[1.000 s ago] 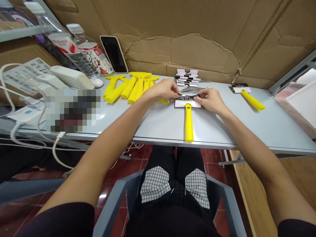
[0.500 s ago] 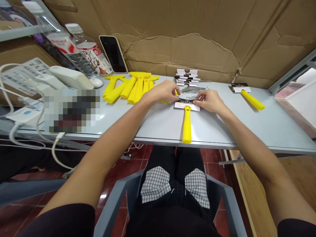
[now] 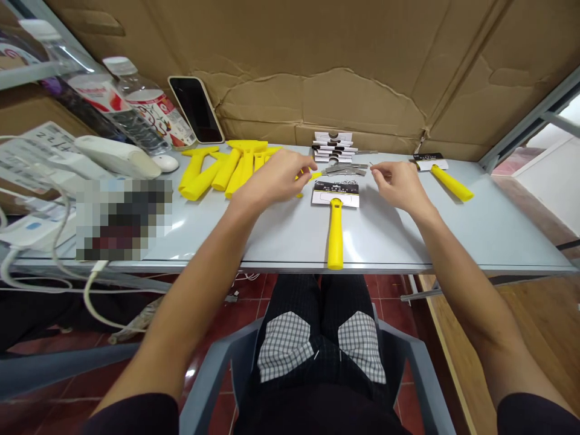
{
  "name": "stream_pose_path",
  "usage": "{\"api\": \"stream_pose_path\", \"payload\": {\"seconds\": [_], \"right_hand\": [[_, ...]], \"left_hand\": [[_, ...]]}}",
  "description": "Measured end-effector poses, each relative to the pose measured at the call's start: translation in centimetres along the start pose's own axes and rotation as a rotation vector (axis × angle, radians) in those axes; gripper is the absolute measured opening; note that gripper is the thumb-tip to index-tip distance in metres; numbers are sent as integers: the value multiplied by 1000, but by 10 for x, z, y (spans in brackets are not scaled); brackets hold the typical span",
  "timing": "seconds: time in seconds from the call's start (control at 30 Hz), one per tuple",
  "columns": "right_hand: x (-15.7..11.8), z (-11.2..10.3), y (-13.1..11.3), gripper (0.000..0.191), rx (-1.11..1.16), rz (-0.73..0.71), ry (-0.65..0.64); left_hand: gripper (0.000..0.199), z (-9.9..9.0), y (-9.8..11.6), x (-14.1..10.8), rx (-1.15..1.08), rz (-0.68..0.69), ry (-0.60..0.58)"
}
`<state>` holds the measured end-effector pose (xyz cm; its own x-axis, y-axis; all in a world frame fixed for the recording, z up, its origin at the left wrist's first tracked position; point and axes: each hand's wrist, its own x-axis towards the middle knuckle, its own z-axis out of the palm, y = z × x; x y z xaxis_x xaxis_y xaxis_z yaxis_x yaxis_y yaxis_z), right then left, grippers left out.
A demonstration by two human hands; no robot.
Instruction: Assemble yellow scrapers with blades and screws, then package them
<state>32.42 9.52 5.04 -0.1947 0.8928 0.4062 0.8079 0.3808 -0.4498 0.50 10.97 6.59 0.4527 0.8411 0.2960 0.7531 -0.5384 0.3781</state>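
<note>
A yellow-handled tool, perhaps a scraper, lies between my hands with its handle toward the table's front edge. A black-and-white card covers its head. My left hand hovers left of the card, its fingers loosely bent and apart, touching no part of it. To the right, my right hand pinches at the fingertips; a thin, short tip shows there, too small to name. Flat metal strips lie just beyond the card, with small metal bits partly behind it.
Several yellow handles are heaped by my left wrist. A stack of folded cards stands at the back. Another carded yellow tool rests at right. A phone, bottles, a white mouse and cables occupy the left.
Both hands have come off the card and moved apart, left hand leftward and right hand rightward. The card on the yellow tool is now uncovered. The view has shifted slightly.
</note>
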Motion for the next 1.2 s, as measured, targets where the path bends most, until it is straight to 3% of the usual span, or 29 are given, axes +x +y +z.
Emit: {"api": "stream_pose_path", "payload": {"seconds": [0.07, 0.23, 0.4, 0.63, 0.7, 0.83, 0.93, 1.03, 1.2], "right_hand": [[-25, -3, -1, 42, -15, 0, -22], [-72, 11, -1, 78, -152, -39, -310], [-69, 22, 0, 91, -291, -5, -429], [-56, 19, -3, 87, -333, -34, -474], [-53, 14, -9, 78, -347, -27, -478], [-54, 1, -38, 53, -374, 63, -434], [-61, 0, -73, 54, -395, 159, -322], [-62, 12, -106, 54, -360, 184, -202], [-48, 37, -128, 53, -372, 164, -269]], "left_hand": [[36, 4, 5, -22, 21, 37, -15], [59, 37, 12, -49, 249, -28, -63], [64, 58, 12, -48, 330, -100, -122], [62, 62, 13, -47, 319, -113, -129], [62, 61, 13, -47, 326, -106, -123], [60, 62, 12, -47, 336, -92, -93], [58, 64, 10, -47, 339, -82, -78], [57, 65, 9, -47, 344, -76, -70], [57, 67, 6, -46, 365, -78, -65]]}}
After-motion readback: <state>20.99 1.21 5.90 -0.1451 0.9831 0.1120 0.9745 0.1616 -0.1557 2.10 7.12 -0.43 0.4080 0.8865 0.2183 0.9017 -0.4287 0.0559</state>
